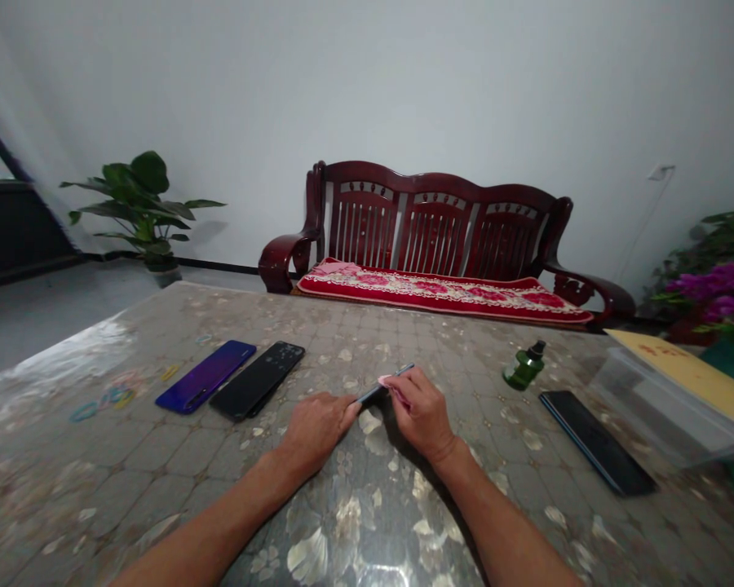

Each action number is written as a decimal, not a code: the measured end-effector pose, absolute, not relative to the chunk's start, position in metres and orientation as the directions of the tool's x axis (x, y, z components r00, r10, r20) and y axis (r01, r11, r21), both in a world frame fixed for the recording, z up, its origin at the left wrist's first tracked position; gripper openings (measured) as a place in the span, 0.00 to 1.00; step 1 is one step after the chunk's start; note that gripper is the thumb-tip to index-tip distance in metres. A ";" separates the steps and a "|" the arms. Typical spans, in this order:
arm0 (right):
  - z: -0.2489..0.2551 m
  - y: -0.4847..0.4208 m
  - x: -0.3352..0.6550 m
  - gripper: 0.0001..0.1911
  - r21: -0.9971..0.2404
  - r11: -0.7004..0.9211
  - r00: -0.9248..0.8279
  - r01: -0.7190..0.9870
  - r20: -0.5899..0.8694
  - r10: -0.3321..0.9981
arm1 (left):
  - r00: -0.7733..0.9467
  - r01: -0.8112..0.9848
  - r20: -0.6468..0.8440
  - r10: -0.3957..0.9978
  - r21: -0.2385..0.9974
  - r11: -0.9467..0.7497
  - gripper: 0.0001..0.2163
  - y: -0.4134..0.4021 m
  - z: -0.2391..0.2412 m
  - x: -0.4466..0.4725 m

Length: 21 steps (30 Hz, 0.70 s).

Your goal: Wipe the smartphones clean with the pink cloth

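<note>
Both my hands meet at the middle of the table (355, 514) around a thin dark phone (386, 383) held on edge. My left hand (315, 428) is closed, pinching the phone's near end. My right hand (421, 414) is curled over the phone's side, with a small pink thing (384, 381) under its fingers against the phone. To the left lie a purple-blue phone (206, 376) and a black phone (258, 379), side by side.
A green bottle (524, 367) lies right of my hands, with another dark phone (598, 441) near it. A clear plastic box (666, 408) with a yellow lid sits at the right edge. Coloured rubber bands (107, 398) lie at the left. A wooden bench (440, 244) stands behind.
</note>
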State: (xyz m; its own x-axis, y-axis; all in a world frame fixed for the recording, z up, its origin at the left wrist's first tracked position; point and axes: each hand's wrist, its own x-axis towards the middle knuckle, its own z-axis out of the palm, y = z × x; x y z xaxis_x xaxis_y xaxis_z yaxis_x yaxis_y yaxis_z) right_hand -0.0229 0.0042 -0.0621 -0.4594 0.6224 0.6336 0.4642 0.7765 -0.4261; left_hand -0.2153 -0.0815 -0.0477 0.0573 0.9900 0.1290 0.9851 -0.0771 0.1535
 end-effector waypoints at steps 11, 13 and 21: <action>-0.075 0.044 -0.015 0.21 -0.914 0.336 -0.035 0.227 0.337 0.941 | 0.025 0.990 0.135 0.990 0.131 -0.043 0.18 -0.082 -0.054 -0.215; -0.076 0.046 -0.016 0.25 -0.977 0.202 -0.004 0.064 0.202 0.979 | 0.030 0.988 0.177 0.984 0.142 -0.056 0.16 -0.084 -0.058 -0.213; -0.085 0.053 -0.013 0.22 -0.993 0.111 0.020 0.037 0.112 0.994 | 0.112 0.976 0.191 0.975 0.163 -0.144 0.15 -0.089 -0.062 -0.200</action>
State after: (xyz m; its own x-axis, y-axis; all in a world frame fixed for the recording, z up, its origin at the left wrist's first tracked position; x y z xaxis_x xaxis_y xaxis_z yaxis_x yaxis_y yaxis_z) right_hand -0.0131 0.0528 -0.0845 0.0201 0.9935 0.1116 0.0367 0.1108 -0.9932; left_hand -0.2001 -0.0890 -0.0621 0.1122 0.9751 0.1914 0.9759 -0.1444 0.1635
